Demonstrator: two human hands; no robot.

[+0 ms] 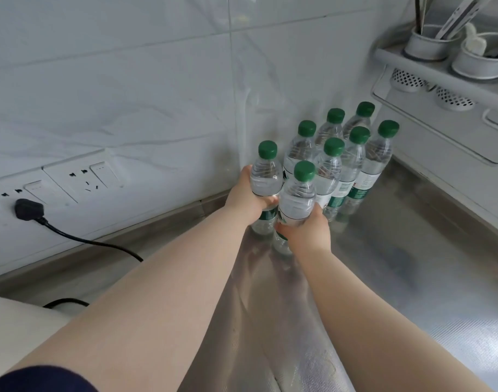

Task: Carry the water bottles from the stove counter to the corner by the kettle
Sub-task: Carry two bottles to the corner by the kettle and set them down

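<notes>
Several clear water bottles with green caps stand clustered in the corner of the steel counter, against the tiled wall. My left hand grips the leftmost bottle around its middle. My right hand grips the front bottle low on its body. Both held bottles are upright, at or just above the counter, touching the cluster. No kettle shows in this view.
Wall sockets sit at left, with a black plug and cord trailing over the counter. A white utensil rack with cups hangs at upper right. A pale object lies at the lower left.
</notes>
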